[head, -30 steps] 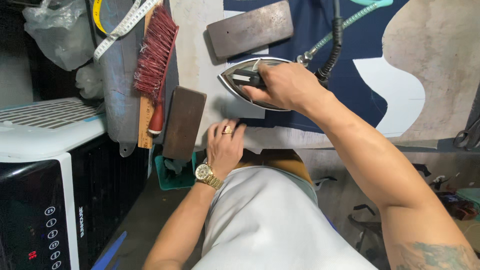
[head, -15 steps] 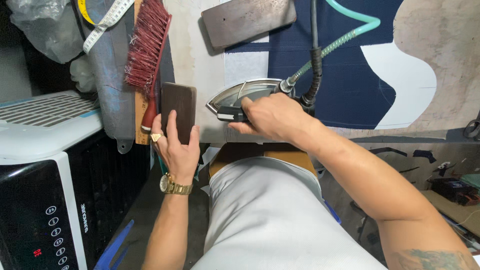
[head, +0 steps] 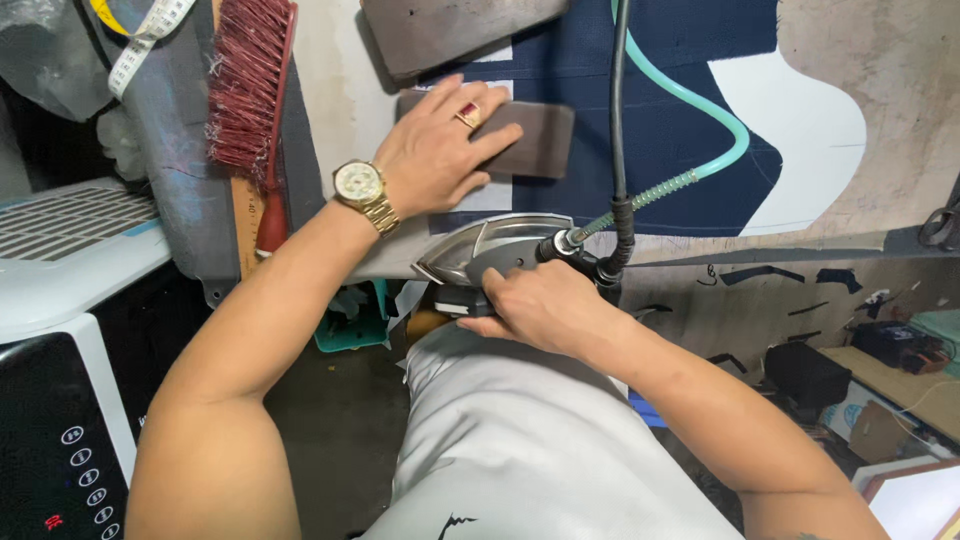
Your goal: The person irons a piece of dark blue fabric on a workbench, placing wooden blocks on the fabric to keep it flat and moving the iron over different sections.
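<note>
Head view: a silver, boat-shaped metal steam iron point(head: 497, 248) with a shiny, worn shell sits at the near edge of the pale work surface point(head: 335, 70), its black handle wrapped by the curled fingers of the right hand point(head: 540, 305), a black cord and a turquoise hose point(head: 700, 105) running off its rear. Just beyond it, the left hand point(head: 432, 150), fingers spread flat, presses a dark brown rectangular block point(head: 530, 140) onto navy blue fabric point(head: 680, 150) with white interfacing pieces. A second dark block point(head: 440, 28) lies farther back and a red-bristled brush point(head: 245, 90) to the left.

A flat, dark brown rectangular wooden block point(head: 525, 140) lies lengthwise on navy cloth, under the left hand point(head: 435, 150). A silver steam iron point(head: 495, 245), pointed tip leftward, sits at the desk's near edge, gripped by the right hand point(head: 540, 305).
</note>
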